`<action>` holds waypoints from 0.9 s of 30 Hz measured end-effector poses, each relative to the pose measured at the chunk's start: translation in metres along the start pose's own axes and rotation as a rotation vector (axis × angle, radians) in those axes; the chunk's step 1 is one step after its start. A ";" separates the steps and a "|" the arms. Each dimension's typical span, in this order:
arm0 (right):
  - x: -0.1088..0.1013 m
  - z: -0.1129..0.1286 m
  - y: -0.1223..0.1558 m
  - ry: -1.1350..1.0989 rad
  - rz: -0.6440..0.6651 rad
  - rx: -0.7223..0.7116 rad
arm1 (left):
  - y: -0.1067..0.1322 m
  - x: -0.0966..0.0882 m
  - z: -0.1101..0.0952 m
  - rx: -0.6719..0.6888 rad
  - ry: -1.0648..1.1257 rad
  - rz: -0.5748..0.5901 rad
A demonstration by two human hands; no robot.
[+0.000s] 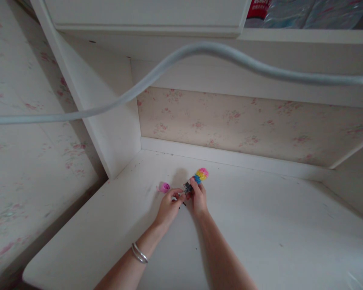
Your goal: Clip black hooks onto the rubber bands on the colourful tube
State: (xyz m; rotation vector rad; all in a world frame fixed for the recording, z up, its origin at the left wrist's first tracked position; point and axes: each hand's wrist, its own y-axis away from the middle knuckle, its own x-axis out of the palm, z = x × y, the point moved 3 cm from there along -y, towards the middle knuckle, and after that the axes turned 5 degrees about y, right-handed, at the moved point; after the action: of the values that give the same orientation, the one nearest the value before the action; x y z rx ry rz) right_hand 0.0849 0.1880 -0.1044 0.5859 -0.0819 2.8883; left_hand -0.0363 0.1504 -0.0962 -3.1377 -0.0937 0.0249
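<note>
A small toy [202, 174] with a pink, yellow and blue bulb-shaped top and a dark, partly clear base is gripped in my right hand [200, 199]. The thumb presses along its blue part, and the toy tilts up to the right. At its lower end, my left hand [168, 206] has thumb and fingers drawn together near the base; whatever they pinch is too small to make out. A pink cup-like piece [164, 187] lies on the white desk [133, 229] just beyond my left fingers. Tiny dark bits [184, 204] lie below the hands.
A grey-white tube [199, 48] crosses the view in front of the upper cabinet [148, 16]. White side panels bound the desk, with flowered wallpaper [196, 121] behind. Plastic-wrapped items [290, 14] sit on the upper right shelf.
</note>
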 end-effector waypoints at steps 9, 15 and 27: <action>0.004 0.005 0.003 -0.085 0.001 0.048 | 0.008 0.009 -0.006 0.023 0.028 0.174; 0.008 -0.004 0.004 -0.099 0.124 0.134 | 0.010 0.013 -0.008 0.016 0.095 0.292; 0.005 -0.004 0.003 -0.154 0.164 0.118 | 0.003 0.015 -0.008 -0.078 0.203 0.286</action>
State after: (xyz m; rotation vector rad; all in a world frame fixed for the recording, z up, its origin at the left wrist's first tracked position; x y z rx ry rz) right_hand 0.0779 0.1860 -0.1057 0.8613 0.0203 3.0161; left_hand -0.0212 0.1481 -0.0883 -3.1783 0.3629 -0.3023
